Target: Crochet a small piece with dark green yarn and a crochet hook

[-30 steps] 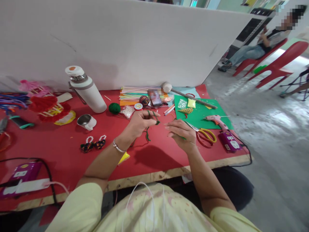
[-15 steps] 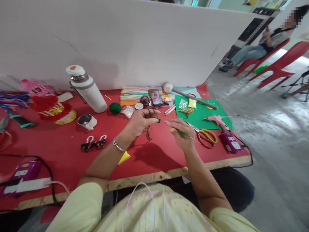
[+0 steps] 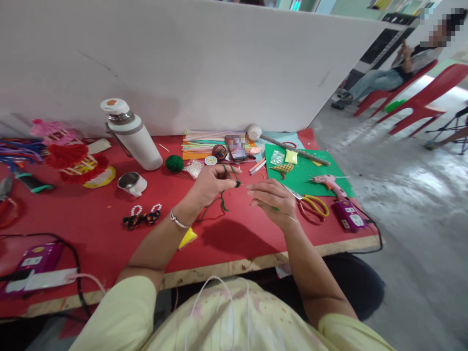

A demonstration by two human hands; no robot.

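Observation:
My left hand [image 3: 212,185] pinches a small green stitched piece of yarn [image 3: 237,184], with a strand looped over the raised fingers and a loose tail [image 3: 224,202] hanging below. Close on its right, my right hand [image 3: 274,199] is closed around a crochet hook [image 3: 291,218]; its green handle is mostly hidden in the palm, and the thin rear end sticks out by the wrist. The hook's tip points at the green piece, though whether it sits in a loop is too small to tell. Behind my left hand lie a green yarn ball [image 3: 174,163] and a bag of white beads [image 3: 194,168].
Scissors [image 3: 312,208], a pink glue gun [image 3: 332,184] and a purple power box [image 3: 349,216] are at right. A white flask [image 3: 135,136], steel cup [image 3: 132,184] and beaded dark pieces [image 3: 142,219] stand left. A white panel [image 3: 204,68] rises behind the table. Someone sits far right.
My right hand has turned, so the hook's handle is now mostly covered by the hand. The green piece in my left hand has shifted slightly left.

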